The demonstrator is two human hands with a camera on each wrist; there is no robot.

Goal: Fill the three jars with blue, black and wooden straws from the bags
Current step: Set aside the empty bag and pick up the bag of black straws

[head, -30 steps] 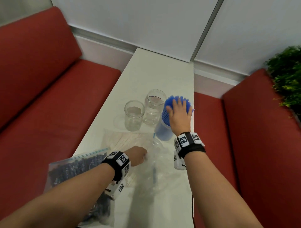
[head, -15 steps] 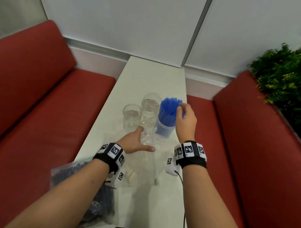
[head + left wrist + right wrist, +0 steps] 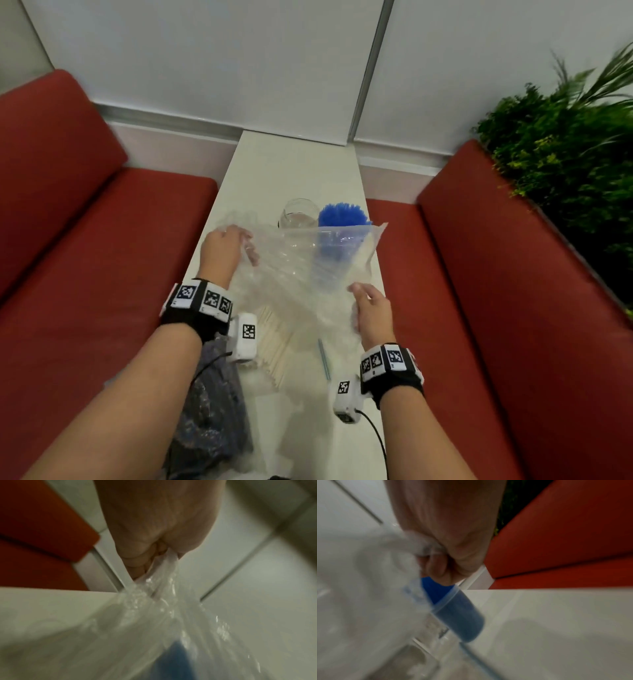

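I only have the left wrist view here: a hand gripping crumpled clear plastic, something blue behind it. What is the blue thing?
Observer: A jar packed with blue straws, standing on the table.
Operator: Is the other hand free?
Observer: No, the right hand grips the same empty clear bag that the left hand holds.
Operator: Any jar still unfilled?
Observer: Yes, an empty glass jar stands left of the blue one.

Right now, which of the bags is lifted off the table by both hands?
The empty clear bag, gripped by the left hand and right hand. The bags of wooden straws and black straws lie flat.
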